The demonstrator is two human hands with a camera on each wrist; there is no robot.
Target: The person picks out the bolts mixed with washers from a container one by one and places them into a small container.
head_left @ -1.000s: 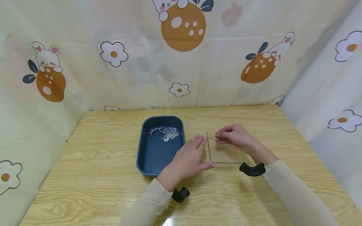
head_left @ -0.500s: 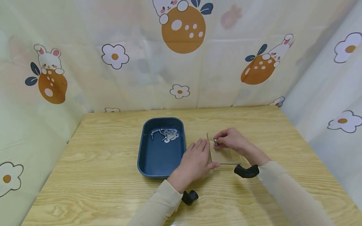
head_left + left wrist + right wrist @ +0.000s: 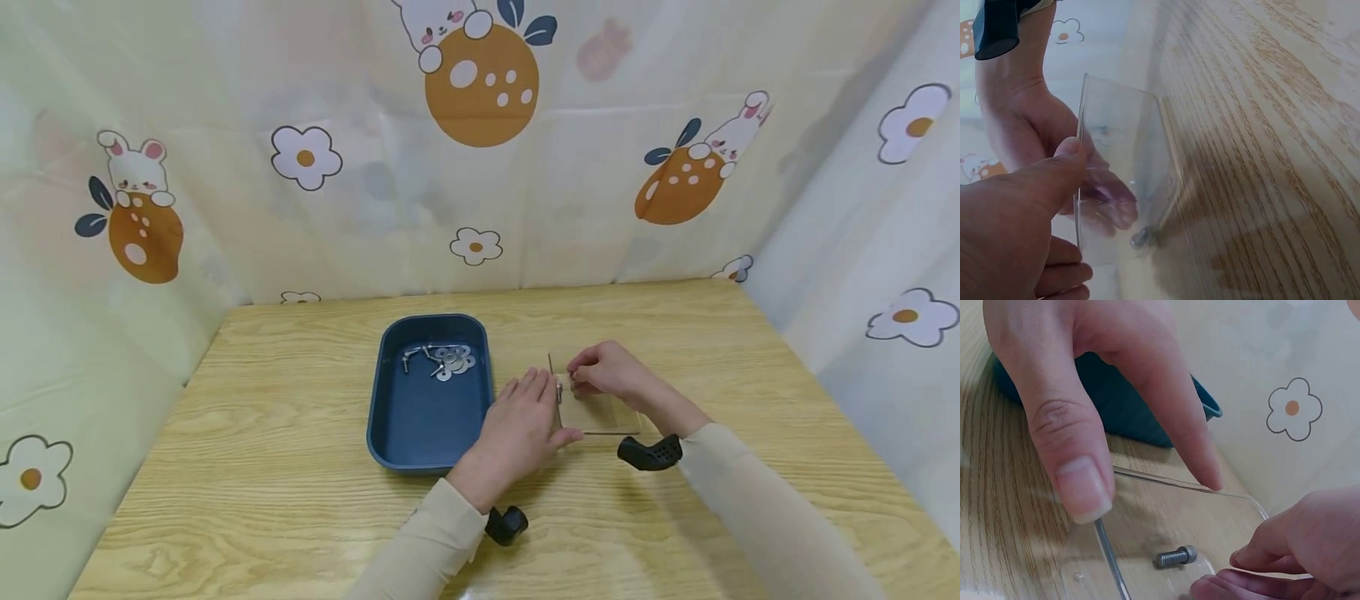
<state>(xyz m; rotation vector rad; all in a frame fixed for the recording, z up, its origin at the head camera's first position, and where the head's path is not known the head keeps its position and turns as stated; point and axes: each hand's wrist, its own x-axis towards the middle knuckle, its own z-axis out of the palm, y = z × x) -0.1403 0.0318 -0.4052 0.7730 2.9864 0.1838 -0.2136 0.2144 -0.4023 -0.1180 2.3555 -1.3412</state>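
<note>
A clear, shallow plastic tray [image 3: 592, 414] lies on the table. One metal bolt [image 3: 1175, 557] lies on its side in the tray, near the left wall; the left wrist view shows the same bolt [image 3: 1141, 237] blurred through the plastic. My left hand [image 3: 517, 423] rests against the tray with straight fingers along its left edge and the thumb at the front edge. Over the tray is my right hand [image 3: 613, 372], its fingertips low beside the bolt and apart from it. I see nothing held in it, though the fingertips are partly hidden.
A dark blue bin [image 3: 430, 450] stands left of the tray, close to my left hand. Inside it are several flat washers [image 3: 453, 361] and several bolts [image 3: 426, 350]. A patterned curtain [image 3: 375, 208] hangs behind the wooden table [image 3: 247, 467].
The bolt was in my right fingers and now lies in the tray. Both hands have shifted slightly; the left one moved right, up against the tray's edge.
</note>
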